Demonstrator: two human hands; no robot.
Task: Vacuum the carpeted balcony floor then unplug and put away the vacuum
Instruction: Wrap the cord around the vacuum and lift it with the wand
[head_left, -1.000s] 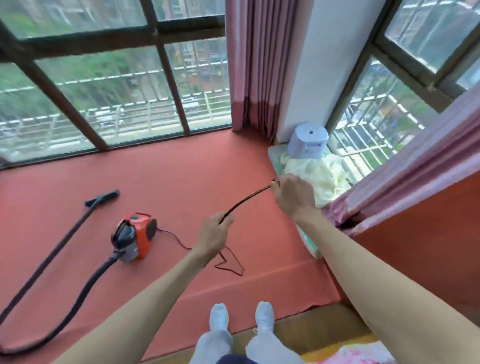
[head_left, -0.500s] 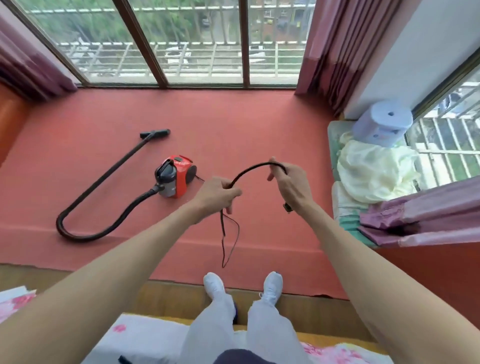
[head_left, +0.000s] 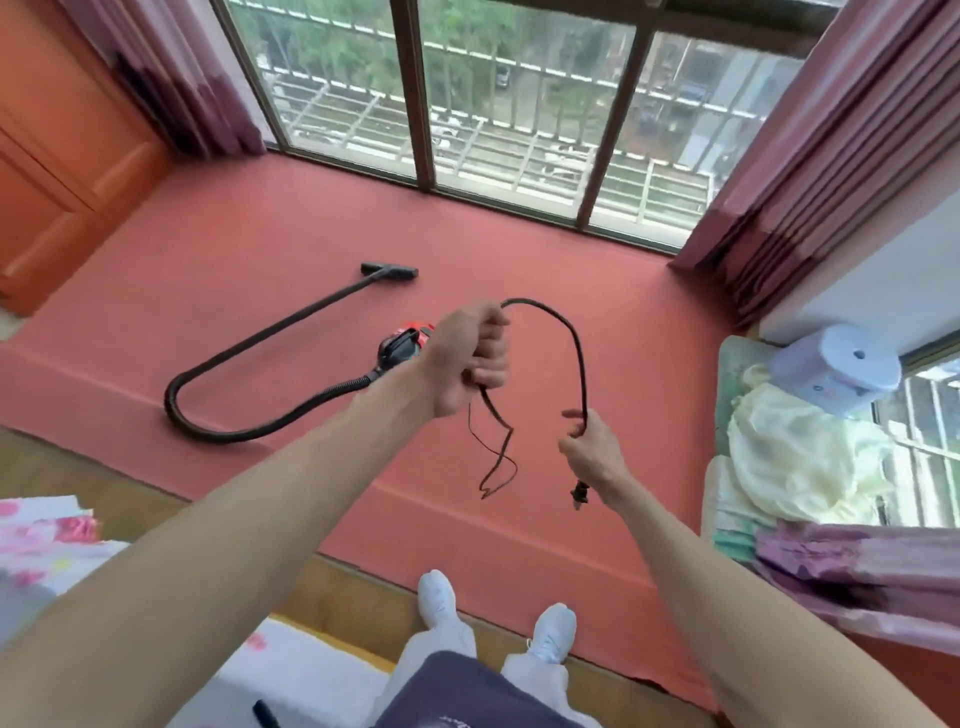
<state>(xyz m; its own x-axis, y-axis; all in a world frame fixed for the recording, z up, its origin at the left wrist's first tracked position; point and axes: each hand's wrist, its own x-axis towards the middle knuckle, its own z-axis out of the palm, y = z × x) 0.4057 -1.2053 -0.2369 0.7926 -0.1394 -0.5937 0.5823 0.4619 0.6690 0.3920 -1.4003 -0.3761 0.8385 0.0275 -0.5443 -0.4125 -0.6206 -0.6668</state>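
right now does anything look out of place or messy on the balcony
Nothing looks damaged or spilled. The vacuum sits on the red carpet with its hose sprawled in a loop. The cord is only partly gathered between the left hand and right hand, slack trailing down.

Vacuum (head_left: 402, 343) on carpet (head_left: 260, 234), behind hands; stool (head_left: 836, 364) right

Open carpet (head_left: 597, 291) right of the vacuum (head_left: 402, 343); its hose (head_left: 249, 426) and wand (head_left: 311, 317) bar the left.
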